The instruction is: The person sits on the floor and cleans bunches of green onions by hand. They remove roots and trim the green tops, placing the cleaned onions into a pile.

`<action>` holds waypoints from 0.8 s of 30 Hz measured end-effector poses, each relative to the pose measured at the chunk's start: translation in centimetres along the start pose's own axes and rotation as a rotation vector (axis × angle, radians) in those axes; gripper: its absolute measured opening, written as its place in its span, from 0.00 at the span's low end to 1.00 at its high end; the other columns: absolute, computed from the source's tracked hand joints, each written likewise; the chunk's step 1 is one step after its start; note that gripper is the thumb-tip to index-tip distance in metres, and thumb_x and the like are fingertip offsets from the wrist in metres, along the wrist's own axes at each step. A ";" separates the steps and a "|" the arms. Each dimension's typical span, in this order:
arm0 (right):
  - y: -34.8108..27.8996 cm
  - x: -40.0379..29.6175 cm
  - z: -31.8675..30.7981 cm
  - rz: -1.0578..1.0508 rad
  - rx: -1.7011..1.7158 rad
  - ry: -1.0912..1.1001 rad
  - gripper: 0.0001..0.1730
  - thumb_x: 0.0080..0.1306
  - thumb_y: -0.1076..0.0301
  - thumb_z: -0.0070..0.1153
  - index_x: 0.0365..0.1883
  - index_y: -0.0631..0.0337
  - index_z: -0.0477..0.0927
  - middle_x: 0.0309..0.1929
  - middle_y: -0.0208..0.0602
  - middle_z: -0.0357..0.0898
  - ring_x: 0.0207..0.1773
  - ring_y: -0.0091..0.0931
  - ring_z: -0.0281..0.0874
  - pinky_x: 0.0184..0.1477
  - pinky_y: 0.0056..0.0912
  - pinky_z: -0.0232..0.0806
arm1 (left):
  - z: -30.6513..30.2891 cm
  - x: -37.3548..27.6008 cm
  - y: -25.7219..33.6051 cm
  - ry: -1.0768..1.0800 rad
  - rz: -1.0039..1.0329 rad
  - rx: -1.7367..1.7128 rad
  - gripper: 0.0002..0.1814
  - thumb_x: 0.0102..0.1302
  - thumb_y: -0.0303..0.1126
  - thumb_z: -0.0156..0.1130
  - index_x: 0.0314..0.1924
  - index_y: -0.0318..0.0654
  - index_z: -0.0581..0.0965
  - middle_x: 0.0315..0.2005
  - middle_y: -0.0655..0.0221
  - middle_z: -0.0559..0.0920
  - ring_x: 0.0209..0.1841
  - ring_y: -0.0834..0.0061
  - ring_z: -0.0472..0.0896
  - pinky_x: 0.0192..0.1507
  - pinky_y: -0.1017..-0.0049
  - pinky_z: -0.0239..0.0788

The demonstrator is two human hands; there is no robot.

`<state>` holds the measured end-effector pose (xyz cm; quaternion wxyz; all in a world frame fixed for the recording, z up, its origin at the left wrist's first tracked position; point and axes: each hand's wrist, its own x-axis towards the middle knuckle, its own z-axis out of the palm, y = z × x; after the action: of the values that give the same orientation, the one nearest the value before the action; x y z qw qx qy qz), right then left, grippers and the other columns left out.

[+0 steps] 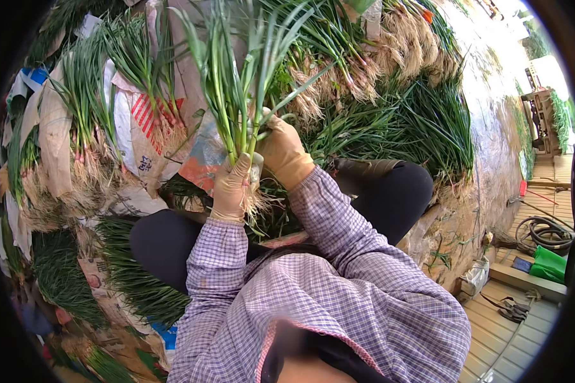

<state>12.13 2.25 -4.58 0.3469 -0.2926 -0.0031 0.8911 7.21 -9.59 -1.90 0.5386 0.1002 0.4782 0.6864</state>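
Note:
Gloved in pale rubber, my left hand [231, 187] is closed round the lower stalks of a bunch of green garlic plants [242, 127], its thumb across them. The bunch stands upright, with long flat leaves at the top and stringy pale roots [256, 203] hanging below the glove. My right hand [283, 146], in a similar glove, is at the stalks' right side with fingers curled against them. Its fingertips are partly hidden by the leaves, so I cannot tell how firmly they hold. Both hands are above my lap, between my bent knees.
More rooted garlic bunches lie left on sacks [146, 143] and at the upper right [350, 72]. A heap of green leaves [402, 122] lies beyond my right knee [397, 191]. Leaf bundles [139, 273] lie by my left knee. Far right are a coiled black hose [546, 234] and green cloth [548, 265].

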 end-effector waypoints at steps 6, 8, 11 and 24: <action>-5.3 3.8 0.2 -0.177 -0.213 0.035 0.20 0.72 0.52 0.35 0.21 0.49 0.65 0.11 0.19 0.59 0.10 0.17 0.52 0.13 0.23 0.51 | -0.5 -0.1 -1.3 -0.218 -0.134 -0.180 0.20 0.66 0.43 0.58 0.31 0.28 0.76 0.11 0.79 0.65 0.12 0.87 0.63 0.13 0.84 0.50; -8.5 4.6 -1.8 -0.246 -0.208 0.073 0.20 0.72 0.52 0.35 0.25 0.51 0.70 0.12 0.18 0.62 0.10 0.18 0.56 0.13 0.22 0.55 | -0.7 -0.3 -1.3 -0.201 -0.145 -0.155 0.21 0.66 0.44 0.56 0.30 0.29 0.76 0.09 0.78 0.66 0.11 0.86 0.64 0.13 0.83 0.51; -6.2 -1.9 -0.6 -0.043 -0.555 0.119 0.13 0.66 0.60 0.49 0.44 0.57 0.76 0.20 0.22 0.69 0.13 0.16 0.59 0.14 0.19 0.52 | -1.0 0.4 -1.4 -0.236 -0.214 -0.278 0.21 0.67 0.45 0.55 0.30 0.29 0.77 0.08 0.77 0.65 0.10 0.85 0.63 0.13 0.83 0.51; -1.9 1.1 -7.4 -1.083 -1.925 0.056 0.06 0.62 0.70 0.49 0.30 0.61 0.77 0.24 0.45 0.76 0.24 0.40 0.75 0.25 0.37 0.69 | 2.3 -0.1 -2.2 0.050 -0.046 0.071 0.12 0.69 0.37 0.55 0.33 0.36 0.76 0.17 0.76 0.71 0.15 0.88 0.62 0.17 0.85 0.55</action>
<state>16.50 2.88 -10.85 0.3182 -0.4205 -0.8152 0.2394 10.15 -8.48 -2.34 0.5381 0.0911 0.5177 0.6589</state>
